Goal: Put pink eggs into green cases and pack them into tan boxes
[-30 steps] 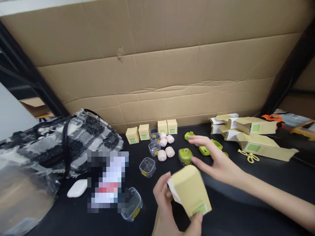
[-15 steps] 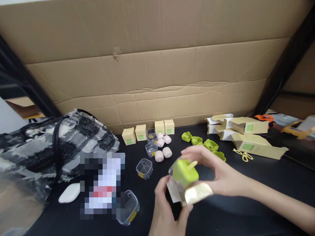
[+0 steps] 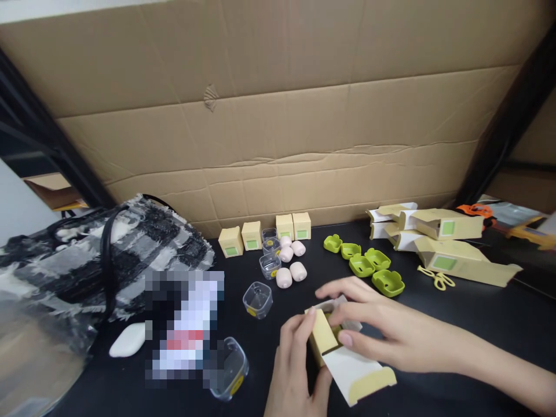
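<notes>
My left hand (image 3: 297,365) is wrapped round a small pale yellow cardboard box (image 3: 320,335), holding it tilted above the black table. The box's top is open, and a long flap (image 3: 358,376) with a white inside hangs out toward the lower right. Over the opening is my right hand (image 3: 382,330), its fingers apart, with fingertips at the mouth of the box and the thumb by the flap. A bit of something green (image 3: 333,325) shows inside between the fingers; most of it is hidden.
Behind stand several closed yellow boxes (image 3: 231,241), clear plastic cups (image 3: 258,300) and pinkish-white rounded pieces (image 3: 284,278). Green shaped covers (image 3: 388,283) lie back right, beside yellow loops (image 3: 438,279) and opened cartons (image 3: 467,263). A checked bag (image 3: 152,255) and white case (image 3: 128,340) are left.
The green-topped clear item that my right hand held above the box has gone down into it. My right hand has lowered over the opening, and the flap now hangs out lower right.
</notes>
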Motion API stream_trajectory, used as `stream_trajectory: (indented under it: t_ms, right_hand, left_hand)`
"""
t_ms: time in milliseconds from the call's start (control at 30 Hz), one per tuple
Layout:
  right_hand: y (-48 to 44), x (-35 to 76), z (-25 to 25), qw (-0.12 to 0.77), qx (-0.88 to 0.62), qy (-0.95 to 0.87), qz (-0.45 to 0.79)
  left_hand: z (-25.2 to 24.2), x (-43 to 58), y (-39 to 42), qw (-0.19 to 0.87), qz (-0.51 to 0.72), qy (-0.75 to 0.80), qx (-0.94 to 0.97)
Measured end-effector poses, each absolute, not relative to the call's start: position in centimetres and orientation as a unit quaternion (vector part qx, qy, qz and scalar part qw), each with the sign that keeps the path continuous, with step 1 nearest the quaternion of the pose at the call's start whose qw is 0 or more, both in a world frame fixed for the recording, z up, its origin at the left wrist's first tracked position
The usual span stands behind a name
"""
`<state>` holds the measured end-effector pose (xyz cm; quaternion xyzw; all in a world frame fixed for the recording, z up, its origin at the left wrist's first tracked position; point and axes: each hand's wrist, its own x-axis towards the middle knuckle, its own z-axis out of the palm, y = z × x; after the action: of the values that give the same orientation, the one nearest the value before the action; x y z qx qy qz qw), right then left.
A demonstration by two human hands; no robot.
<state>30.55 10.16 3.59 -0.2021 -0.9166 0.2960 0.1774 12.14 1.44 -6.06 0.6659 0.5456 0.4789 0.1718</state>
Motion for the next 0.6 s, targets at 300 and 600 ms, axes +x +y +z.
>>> stream_trajectory:
  t_ms: [300, 600]
  right_hand:
    - [10.4, 31.3, 1.8, 0.269, -0.162, -0.879, 0.358]
    - [10.8, 28.6, 0.7, 0.300, -0.245, -0.791, 0.474]
  left_hand:
    - [-6.1, 12.1, 1.5, 0.174, 0.473, 0.553, 0.663]
    - [-6.4, 12.3, 1.4, 0.233, 0.466, 0.588, 0.619]
